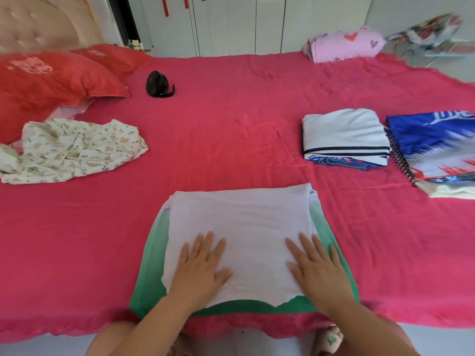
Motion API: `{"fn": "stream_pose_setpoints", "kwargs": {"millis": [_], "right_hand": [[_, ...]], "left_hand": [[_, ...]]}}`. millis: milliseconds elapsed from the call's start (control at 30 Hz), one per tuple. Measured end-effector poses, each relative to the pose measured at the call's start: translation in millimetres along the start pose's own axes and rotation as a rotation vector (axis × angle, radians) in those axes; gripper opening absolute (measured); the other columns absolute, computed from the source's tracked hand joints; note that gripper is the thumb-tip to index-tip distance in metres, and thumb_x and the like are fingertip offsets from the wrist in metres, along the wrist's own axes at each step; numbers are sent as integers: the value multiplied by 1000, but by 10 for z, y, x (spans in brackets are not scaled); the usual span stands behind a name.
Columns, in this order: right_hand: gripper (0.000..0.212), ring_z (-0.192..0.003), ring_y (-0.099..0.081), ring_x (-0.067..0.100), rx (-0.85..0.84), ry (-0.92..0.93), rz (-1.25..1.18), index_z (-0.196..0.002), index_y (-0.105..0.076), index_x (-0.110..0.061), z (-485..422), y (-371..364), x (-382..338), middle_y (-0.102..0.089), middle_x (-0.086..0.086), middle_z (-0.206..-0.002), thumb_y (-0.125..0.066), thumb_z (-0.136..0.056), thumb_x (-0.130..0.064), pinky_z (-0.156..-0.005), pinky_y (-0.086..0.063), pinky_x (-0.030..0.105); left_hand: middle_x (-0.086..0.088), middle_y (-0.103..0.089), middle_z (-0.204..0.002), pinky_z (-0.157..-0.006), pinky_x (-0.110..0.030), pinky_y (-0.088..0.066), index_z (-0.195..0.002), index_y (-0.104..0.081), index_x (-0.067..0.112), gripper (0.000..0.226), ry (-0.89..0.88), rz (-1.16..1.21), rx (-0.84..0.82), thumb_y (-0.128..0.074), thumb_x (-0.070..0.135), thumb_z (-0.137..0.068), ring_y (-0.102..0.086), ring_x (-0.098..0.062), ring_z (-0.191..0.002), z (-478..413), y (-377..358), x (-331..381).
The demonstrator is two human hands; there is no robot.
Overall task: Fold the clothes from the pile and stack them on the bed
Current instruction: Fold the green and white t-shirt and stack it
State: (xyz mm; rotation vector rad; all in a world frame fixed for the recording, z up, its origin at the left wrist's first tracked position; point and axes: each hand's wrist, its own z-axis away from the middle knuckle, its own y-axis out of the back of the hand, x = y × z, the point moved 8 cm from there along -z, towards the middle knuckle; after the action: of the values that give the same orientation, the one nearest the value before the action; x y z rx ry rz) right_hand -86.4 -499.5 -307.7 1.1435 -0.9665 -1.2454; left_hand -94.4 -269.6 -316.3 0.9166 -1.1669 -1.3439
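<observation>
I've got both hands flat, fingers straight, pressing the white-green shirt point(239, 227) on the bed point(231, 111): left hand point(199, 263), right hand point(317, 268). Folded stack point(344, 134) sits off to the right, floral top point(74, 147) lies crumpled to the left.

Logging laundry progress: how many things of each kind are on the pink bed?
Crumpled cream floral garment, unfolded: 1
White-and-green shirt under left hand and right hand: 1
Folded piles, white striped-top stack, blue printed-top stack, pink heart-print bundle: 3
Red satin pillows: 2
Small black fan: 1
Total: 8
</observation>
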Motion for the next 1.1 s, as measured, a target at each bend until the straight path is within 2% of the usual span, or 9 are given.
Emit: {"fn": "stream_pose_setpoints", "kwargs": {"millis": [67, 133, 233, 333, 433, 633, 767, 900, 1100], "right_hand": [[75, -134, -37, 28, 12, 35, -7, -138, -39, -36, 59, 26, 41, -34, -3, -146, 11, -88, -62, -106, -28, 47], [69, -124, -50, 31, 41, -18, -59, -132, -49, -31, 81, 90, 108, -50, 4, -137, -1, -92, -59, -99, -39, 49], [51, -114, -57, 35, 121, -106, -211, -127, -55, -22, 202, 170, 259, -59, 12, -126, -33, -89, -48, -90, -49, 51], [61, -132, -37, 33, 210, -197, -323, -143, -34, -16, 322, 140, 437, -39, 14, -143, -49, -90, -43, -104, -35, 46], [74, -115, -50, 37, 233, -302, -417, -141, -36, -7, 406, 96, 581, -51, 18, -128, -62, -82, -45, -89, -45, 47], [79, -126, -35, 23, 209, -354, -465, -147, -13, -13, 397, 14, 682, -34, 5, -137, -40, -89, -58, -100, -35, 31], [67, -114, -47, 25, 199, -355, -546, -141, -33, -15, 336, -57, 632, -46, 6, -125, -53, -87, -49, -93, -41, 33], [42, -57, -58, 21, 390, -265, -444, -89, -70, -17, 301, 14, 605, -57, 1, -71, -79, -56, -43, -43, -47, 31], [32, -72, -62, 17, 388, -246, -452, -107, -56, -30, 337, 152, 594, -60, -4, -89, -61, -76, -38, -50, -43, 25]], "left_hand": [[-5, 23, -154, -114, -43, 15, -145, 18, 24, 79, 70, -28, -125, -6, 70, -86, 23, -23, -141, -49, -4, 62], [-7, 13, -157, -117, -46, 7, -150, 3, 20, 70, 71, -33, -76, -28, 52, -96, 12, -26, -144, -176, 274, 243], [-5, 0, -158, -118, -42, -1, -150, -8, 21, 62, -41, -9, 59, -31, 47, -98, 0, -23, -145, -361, 691, 696], [-7, -17, -155, -115, -38, -17, -148, -21, 18, 59, -178, -8, 94, -37, 44, -97, -17, -23, -142, -502, 809, 1226], [-8, -36, -143, -104, -39, -35, -141, -34, 15, 54, -212, 81, 81, -43, 42, -95, -35, -26, -130, -698, 782, 1619], [-12, -40, -127, -90, -39, -42, -132, -40, 13, 63, -56, 214, 49, -49, 56, -87, -44, -29, -116, -1106, 703, 2020], [-11, -26, -137, -93, -38, -40, -146, -18, 15, 85, 43, 199, -3, -53, 61, -83, -34, -28, -122, -1363, 558, 2139], [-16, -30, -134, -90, -38, -41, -149, -12, 27, 63, 23, 83, -49, -43, 21, -95, -36, -30, -118, -1508, 454, 2177], [-20, -38, -130, -91, -40, -40, -146, -25, 28, 59, -142, 47, -57, -29, 4, -93, -41, -34, -118, -1519, 476, 2134]]}}
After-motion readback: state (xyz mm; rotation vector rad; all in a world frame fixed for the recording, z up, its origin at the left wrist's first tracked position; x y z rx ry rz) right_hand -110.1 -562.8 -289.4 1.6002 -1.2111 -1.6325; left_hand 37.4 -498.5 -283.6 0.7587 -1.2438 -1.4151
